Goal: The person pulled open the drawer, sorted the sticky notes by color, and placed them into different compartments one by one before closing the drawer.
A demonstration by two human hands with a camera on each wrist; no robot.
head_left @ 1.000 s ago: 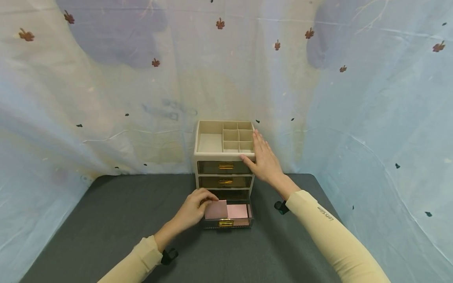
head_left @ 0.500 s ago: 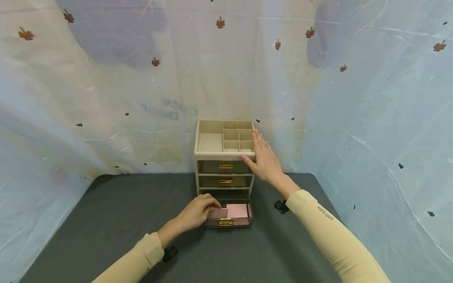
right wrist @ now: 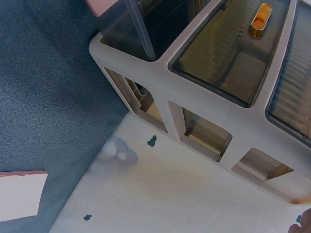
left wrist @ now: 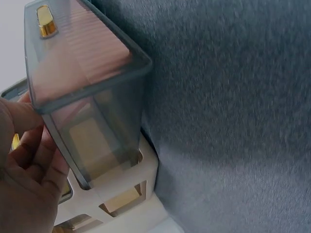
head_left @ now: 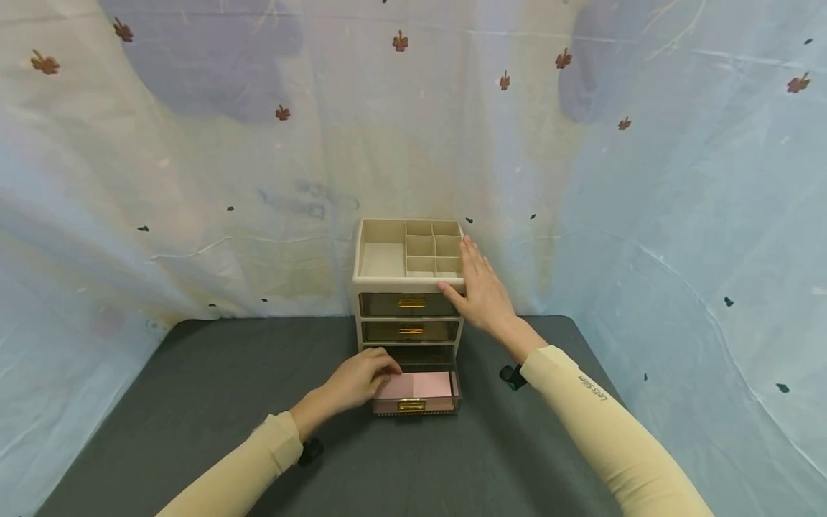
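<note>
A cream desktop organizer (head_left: 381, 285) stands at the back of the dark table, its bottom drawer (head_left: 436, 406) pulled out. Two pink paper pads lie side by side in that smoky clear drawer: a left pad (head_left: 397, 386) and a paler right pad (head_left: 433, 385). My left hand (head_left: 355, 377) reaches over the drawer's left wall, its bent fingers at the rear edge of the left pad. In the left wrist view the drawer wall partly covers those fingertips. With fingers extended, my right hand (head_left: 487, 296) rests against the organizer's upper right edge, thumb on the front rim.
Two upper drawers with gold handles, one the middle drawer (head_left: 410, 331), are closed. The organizer's top tray (head_left: 383, 260) has compartments. A white pad with a pink edge (right wrist: 22, 195) lies on the table in the right wrist view. A patterned curtain (head_left: 413, 143) hangs behind.
The left pad was tilted up in my left hand; it has gone down into the drawer and now lies level with the right pad. My right hand has stayed in place.
</note>
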